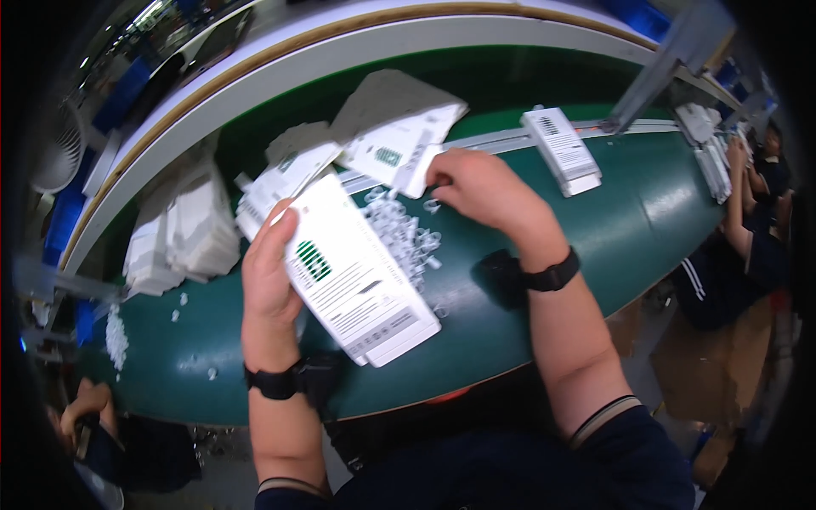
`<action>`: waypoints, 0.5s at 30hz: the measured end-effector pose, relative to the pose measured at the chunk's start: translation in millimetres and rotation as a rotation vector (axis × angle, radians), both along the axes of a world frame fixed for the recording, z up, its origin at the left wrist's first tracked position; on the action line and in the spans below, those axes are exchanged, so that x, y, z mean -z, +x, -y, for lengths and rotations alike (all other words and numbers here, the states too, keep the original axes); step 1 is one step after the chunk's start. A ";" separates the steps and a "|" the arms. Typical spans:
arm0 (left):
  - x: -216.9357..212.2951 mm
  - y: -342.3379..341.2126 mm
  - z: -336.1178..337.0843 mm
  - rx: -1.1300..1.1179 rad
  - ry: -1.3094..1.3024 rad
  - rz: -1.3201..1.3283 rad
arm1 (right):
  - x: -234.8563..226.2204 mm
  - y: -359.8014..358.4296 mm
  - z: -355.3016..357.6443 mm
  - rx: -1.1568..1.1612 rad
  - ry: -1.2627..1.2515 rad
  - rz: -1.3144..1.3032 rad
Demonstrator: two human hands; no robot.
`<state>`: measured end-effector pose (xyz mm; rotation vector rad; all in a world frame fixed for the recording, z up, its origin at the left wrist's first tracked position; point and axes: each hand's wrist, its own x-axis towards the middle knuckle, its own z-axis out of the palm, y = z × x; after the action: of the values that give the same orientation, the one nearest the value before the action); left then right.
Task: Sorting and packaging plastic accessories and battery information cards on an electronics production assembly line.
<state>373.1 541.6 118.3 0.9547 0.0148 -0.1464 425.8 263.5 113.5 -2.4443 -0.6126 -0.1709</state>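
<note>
My left hand [270, 268] is closed around the upper left side of a white box [353, 272] with green and grey printing, held tilted over the green bench. Thumb and fingers of my right hand [480, 183] are pinched together beside the corner of a white printed carton [399, 144]. Whatever is between those fingertips is hidden. Just left of and below that hand lies a heap of small clear plastic pieces [395, 229], partly covered by the held box. More white cartons [289, 166] lean behind my left hand.
Stacked white cartons [183, 225] stand at the left, near scattered small white pieces [116, 336]. Another white box [561, 149] lies to the right by a metal rail [493, 140]. A metal post [650, 76] rises behind it. Other people's hands [738, 166] work at far right.
</note>
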 end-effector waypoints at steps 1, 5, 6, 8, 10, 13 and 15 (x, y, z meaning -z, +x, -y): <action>7.9 1.6 -1.1 -0.021 0.039 0.012 | 1.4 -1.5 2.5 0.037 -0.048 -0.057; 11.3 -0.3 -6.3 0.003 0.041 -0.022 | 19.9 -6.3 -13.9 0.078 -0.210 -0.090; 16.3 -0.4 -16.2 0.004 0.066 -0.004 | 23.8 -2.5 -25.8 0.076 -0.219 -0.098; 19.8 -2.8 -18.5 -0.073 0.106 -0.028 | 31.2 -1.9 -38.2 0.086 -0.195 -0.030; 12.6 -3.8 -8.9 0.020 0.120 -0.023 | 41.3 -3.1 -33.9 0.067 -0.158 0.063; 10.8 -2.1 0.7 0.005 0.152 -0.044 | 40.8 -1.5 -29.7 0.057 -0.152 0.036; 11.3 -0.4 3.5 -0.008 0.174 -0.050 | 36.4 -1.6 -26.7 0.055 -0.151 0.021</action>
<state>372.7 538.1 107.0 1.1243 0.0780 -0.1636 424.2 290.2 77.1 -2.6093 -0.5866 -0.1784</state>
